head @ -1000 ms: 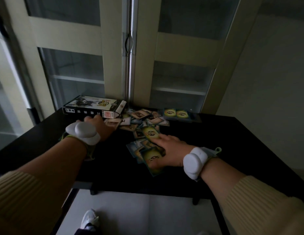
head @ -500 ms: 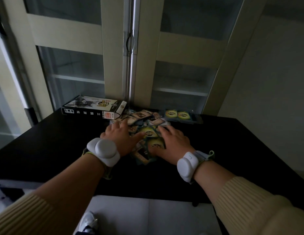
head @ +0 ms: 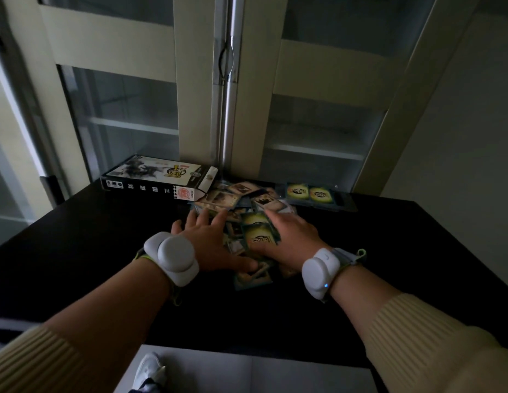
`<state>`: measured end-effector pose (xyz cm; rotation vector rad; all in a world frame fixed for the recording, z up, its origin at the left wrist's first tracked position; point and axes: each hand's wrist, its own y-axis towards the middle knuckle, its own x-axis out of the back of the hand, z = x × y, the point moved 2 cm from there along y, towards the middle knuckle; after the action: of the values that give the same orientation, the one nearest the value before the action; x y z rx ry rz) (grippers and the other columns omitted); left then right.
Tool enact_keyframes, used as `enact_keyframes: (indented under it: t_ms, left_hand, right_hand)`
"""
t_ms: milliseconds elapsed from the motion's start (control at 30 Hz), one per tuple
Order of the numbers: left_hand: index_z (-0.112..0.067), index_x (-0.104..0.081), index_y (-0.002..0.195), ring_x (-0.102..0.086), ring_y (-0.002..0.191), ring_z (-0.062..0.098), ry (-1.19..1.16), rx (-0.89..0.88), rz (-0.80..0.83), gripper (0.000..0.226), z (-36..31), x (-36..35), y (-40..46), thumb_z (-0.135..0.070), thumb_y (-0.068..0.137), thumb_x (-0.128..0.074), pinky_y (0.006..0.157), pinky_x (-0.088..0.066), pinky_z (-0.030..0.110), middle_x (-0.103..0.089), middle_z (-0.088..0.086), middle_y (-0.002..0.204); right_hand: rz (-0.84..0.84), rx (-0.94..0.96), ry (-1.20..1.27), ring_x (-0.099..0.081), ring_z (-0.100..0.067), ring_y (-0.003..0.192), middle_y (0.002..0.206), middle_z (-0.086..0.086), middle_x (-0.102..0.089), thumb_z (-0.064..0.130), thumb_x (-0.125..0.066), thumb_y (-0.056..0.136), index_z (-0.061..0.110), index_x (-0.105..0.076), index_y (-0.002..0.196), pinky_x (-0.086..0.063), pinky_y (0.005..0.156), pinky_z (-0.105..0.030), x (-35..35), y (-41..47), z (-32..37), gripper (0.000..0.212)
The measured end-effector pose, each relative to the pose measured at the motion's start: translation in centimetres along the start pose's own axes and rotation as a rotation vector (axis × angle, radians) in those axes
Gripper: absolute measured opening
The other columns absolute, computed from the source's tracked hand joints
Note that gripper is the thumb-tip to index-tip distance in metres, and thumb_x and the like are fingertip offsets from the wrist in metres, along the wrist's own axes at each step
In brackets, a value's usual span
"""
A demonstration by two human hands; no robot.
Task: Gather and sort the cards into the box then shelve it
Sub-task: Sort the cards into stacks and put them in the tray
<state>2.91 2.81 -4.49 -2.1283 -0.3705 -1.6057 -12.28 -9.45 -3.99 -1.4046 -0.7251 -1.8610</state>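
Note:
A loose heap of cards (head: 254,225) lies on the black table (head: 77,236), some face up, some showing green backs. My left hand (head: 211,239) lies flat on the heap's left side, fingers spread. My right hand (head: 292,239) presses on the right side, fingers over the cards. The two hands close the heap in between them. The card box (head: 159,178) lies flat at the table's far edge, its end flap open toward the cards. Two green-backed cards (head: 309,193) sit apart at the far right.
A cabinet with glass doors (head: 227,89) and shelves stands right behind the table, its handle in the middle. A wall rises at the right. A white shoe (head: 149,370) shows on the pale floor below the table's near edge.
My left hand came from near the box rightward onto the cards. My right hand slid forward. The scattered cards are pushed closer into one heap.

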Motion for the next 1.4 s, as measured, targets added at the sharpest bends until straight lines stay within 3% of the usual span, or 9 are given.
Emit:
enact_keyframes:
  t_ms: [133, 400, 500, 600, 767, 867, 1000, 1200, 1400]
  left_hand:
    - [-0.035, 0.006, 0.147, 0.002, 0.146, 0.029, 0.043, -0.076, -0.060, 0.131, -0.9, -0.7, 0.1, -0.097, 0.042, -0.042, 0.115, -0.004, 0.052, 0.000, -0.001, 0.160]
    - [-0.030, 0.004, 0.149, 0.000, 0.146, 0.027, 0.045, -0.172, -0.141, 0.118, -2.5, -2.2, -0.4, -0.092, 0.056, -0.036, 0.116, -0.006, 0.044, -0.002, 0.003, 0.160]
    - [-0.035, 0.009, 0.147, 0.003, 0.146, 0.024, -0.054, -0.180, -0.117, 0.134, -2.2, -2.1, -0.5, -0.101, 0.036, -0.032, 0.116, -0.005, 0.045, 0.002, 0.001, 0.160]
    - [-0.043, 0.016, 0.142, 0.011, 0.145, 0.026, -0.072, -0.176, -0.016, 0.145, -1.8, -1.7, -0.5, -0.102, 0.021, -0.037, 0.115, 0.001, 0.049, 0.011, 0.000, 0.159]
    - [-0.034, 0.005, 0.147, 0.002, 0.146, 0.025, -0.018, -0.166, -0.094, 0.134, -2.6, -2.3, -0.3, -0.101, 0.037, -0.033, 0.116, -0.004, 0.045, -0.001, -0.001, 0.160]
    - [-0.031, -0.002, 0.148, -0.003, 0.146, 0.021, -0.011, -0.184, -0.146, 0.121, -2.7, -2.5, -0.4, -0.095, 0.052, -0.036, 0.115, -0.007, 0.040, -0.008, -0.002, 0.159]
    - [-0.026, -0.006, 0.149, -0.009, 0.145, 0.021, 0.023, -0.225, -0.192, 0.114, -2.6, -2.6, -0.8, -0.092, 0.060, -0.032, 0.115, -0.011, 0.040, -0.014, 0.000, 0.157]
    - [-0.022, -0.006, 0.149, -0.014, 0.143, 0.023, 0.034, -0.217, -0.216, 0.128, -2.7, -2.6, -1.1, -0.098, 0.046, -0.014, 0.114, -0.014, 0.039, -0.018, 0.003, 0.155]
    - [-0.029, 0.002, 0.148, -0.006, 0.145, 0.021, 0.017, -0.247, -0.184, 0.138, -2.5, -2.4, -1.2, -0.102, 0.034, -0.028, 0.115, -0.008, 0.041, -0.012, -0.003, 0.157]
  right_hand:
    - [0.000, 0.023, 0.197, -0.038, -0.023, 0.135, 0.147, -0.003, -0.043, 0.049, -0.062, 0.083, 0.026, -0.036, 0.143, -0.034, 0.109, -0.033, 0.0, -0.4, 0.5, 0.070]
    - [0.156, -0.043, 0.430, -0.046, -0.021, 0.127, 0.147, -0.003, -0.040, 0.008, -0.054, 0.087, 0.031, -0.023, 0.148, -0.045, 0.090, -0.026, 1.4, -0.6, 1.6, 0.072]
    - [0.071, -0.149, 0.524, -0.043, -0.024, 0.131, 0.148, -0.008, -0.038, 0.010, -0.056, 0.089, 0.027, -0.022, 0.149, -0.041, 0.094, -0.028, 2.6, -1.0, 0.8, 0.071]
    - [0.037, -0.295, 0.391, -0.052, -0.024, 0.117, 0.133, -0.009, -0.049, 0.022, -0.061, 0.085, 0.021, -0.028, 0.145, -0.041, 0.087, -0.027, 3.8, -2.1, -0.5, 0.069]
    - [0.156, -0.494, 0.641, -0.056, -0.022, 0.088, 0.097, -0.006, -0.055, 0.015, -0.052, 0.090, 0.021, -0.049, 0.116, -0.053, 0.087, -0.043, 4.1, -2.7, 0.3, 0.027]
    - [0.145, -0.501, 0.780, -0.056, -0.025, 0.090, 0.102, -0.009, -0.055, 0.012, -0.054, 0.089, 0.005, -0.055, 0.118, -0.054, 0.079, -0.040, 3.7, -1.9, 1.2, 0.030]
    - [0.209, -0.670, 0.997, -0.053, -0.022, 0.084, 0.095, -0.006, -0.050, 0.015, -0.062, 0.088, 0.016, -0.052, 0.091, -0.052, 0.058, -0.037, 2.9, -1.3, 2.6, 0.010]
    - [0.183, -0.578, 0.777, -0.051, -0.023, 0.071, 0.070, -0.007, -0.053, 0.020, -0.066, 0.083, 0.012, -0.054, 0.071, -0.043, 0.070, -0.030, 2.3, 0.3, 2.9, 0.018]
    - [0.177, -0.451, 0.658, -0.044, -0.012, 0.061, 0.073, 0.001, -0.046, 0.011, -0.069, 0.076, 0.020, -0.045, 0.069, -0.037, 0.050, -0.025, 2.3, 0.5, 3.4, 0.026]
